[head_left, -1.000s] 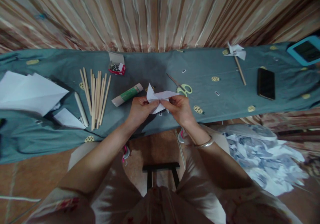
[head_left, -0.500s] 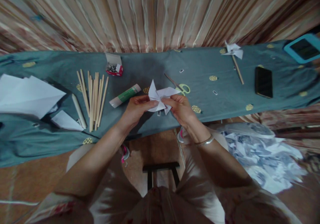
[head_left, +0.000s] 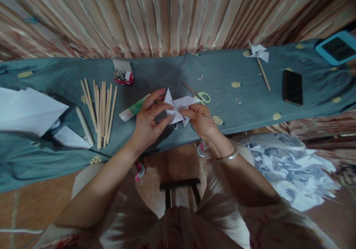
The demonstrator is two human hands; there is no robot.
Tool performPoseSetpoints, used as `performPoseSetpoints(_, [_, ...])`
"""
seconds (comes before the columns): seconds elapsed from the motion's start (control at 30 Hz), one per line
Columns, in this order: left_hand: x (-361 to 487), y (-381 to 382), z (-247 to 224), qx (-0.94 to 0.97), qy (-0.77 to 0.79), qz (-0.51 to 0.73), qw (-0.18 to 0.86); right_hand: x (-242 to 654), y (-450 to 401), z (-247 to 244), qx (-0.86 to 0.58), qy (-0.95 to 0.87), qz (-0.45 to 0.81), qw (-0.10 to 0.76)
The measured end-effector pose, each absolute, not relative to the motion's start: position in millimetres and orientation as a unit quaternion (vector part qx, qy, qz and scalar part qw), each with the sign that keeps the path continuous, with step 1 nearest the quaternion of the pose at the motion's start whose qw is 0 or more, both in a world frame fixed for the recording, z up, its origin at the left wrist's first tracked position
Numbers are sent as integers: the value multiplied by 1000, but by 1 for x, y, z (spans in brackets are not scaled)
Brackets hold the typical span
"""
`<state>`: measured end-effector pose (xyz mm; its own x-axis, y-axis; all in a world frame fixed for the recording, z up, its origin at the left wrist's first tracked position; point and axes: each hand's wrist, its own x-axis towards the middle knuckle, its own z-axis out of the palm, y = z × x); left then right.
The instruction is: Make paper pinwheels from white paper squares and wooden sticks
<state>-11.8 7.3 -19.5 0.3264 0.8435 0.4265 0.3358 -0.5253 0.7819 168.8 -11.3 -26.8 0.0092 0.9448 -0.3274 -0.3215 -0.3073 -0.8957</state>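
A white paper pinwheel (head_left: 180,102) is held above the front part of the cloth-covered table. My right hand (head_left: 201,120) pinches it near its centre, thumb on top. On the other side, my left hand (head_left: 150,121) has its fingers spread, with fingertips at the pinwheel's left edge; whether they touch it is hard to tell. Behind my left hand lies a green and white glue tube (head_left: 133,109), partly covered by the fingers. Scissors with pale green handles (head_left: 203,97) rest just beyond the pinwheel.
Wooden sticks (head_left: 102,110), a white rod (head_left: 84,125), white paper (head_left: 30,108) and a red box of metal pins (head_left: 124,77) lie left. A finished pinwheel on a stick (head_left: 263,73), a phone (head_left: 292,87) and a blue-framed device (head_left: 337,48) are right. A bag of paper scraps (head_left: 292,171) stands below.
My left hand has loosened its pinch and spread its fingers, now covering part of the glue tube. My right hand keeps its hold on the pinwheel. The view has shifted slightly.
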Motion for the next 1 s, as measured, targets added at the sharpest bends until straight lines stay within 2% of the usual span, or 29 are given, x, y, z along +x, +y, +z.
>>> performPoseSetpoints(0.23, [-15, 10, -26, 785, 417, 389, 243, 166, -13, -27, -512, -326, 622, 494])
performPoseSetpoints(0.77, [-12, 9, -22, 747, 417, 418, 305, 166, -13, -28, -502, -328, 624, 500])
performPoseSetpoints(0.9, [-10, 10, -26, 689, 419, 465, 366, 166, -12, -26, -503, -310, 622, 514])
performPoseSetpoints(1.0, [-3, 8, -30, 604, 424, 481, 474, 164, -12, -23, -499, -309, 626, 514])
